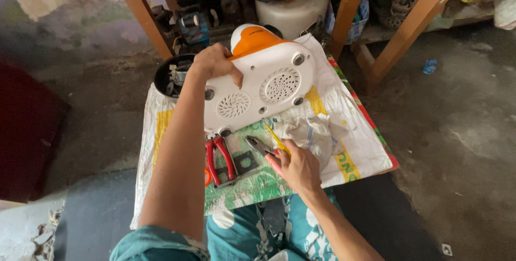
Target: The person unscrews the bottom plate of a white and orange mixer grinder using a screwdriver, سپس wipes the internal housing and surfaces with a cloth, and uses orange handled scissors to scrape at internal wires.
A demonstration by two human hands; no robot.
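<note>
Presently, a white and orange appliance (263, 81) is held tilted on the sack-covered table (371, 148) by the left hand (215, 63), clenched on its edge. Pliers (262, 148) and a yellow tool (277, 138) are grasped by the right hand (298, 167). If the grip loosens, the appliance could probably slide onto the red pliers (220, 160).

The appliance base (258, 81) is smooth white plastic with a soft sheen, its orange top (252, 41) glossier, and dull metal screw heads sit in its underside. The pliers (259, 145) have dark matt metal tips and a pink plastic grip; the second pair (219, 159) has red plastic-coated handles. The sack (355, 143) beneath is coarse woven plastic, white with printed stripes. The rag (314, 132) is crumpled, soft cloth. The floor (462, 127) is rough, stained concrete, and the table legs (414, 22) are bare matt wood
</note>
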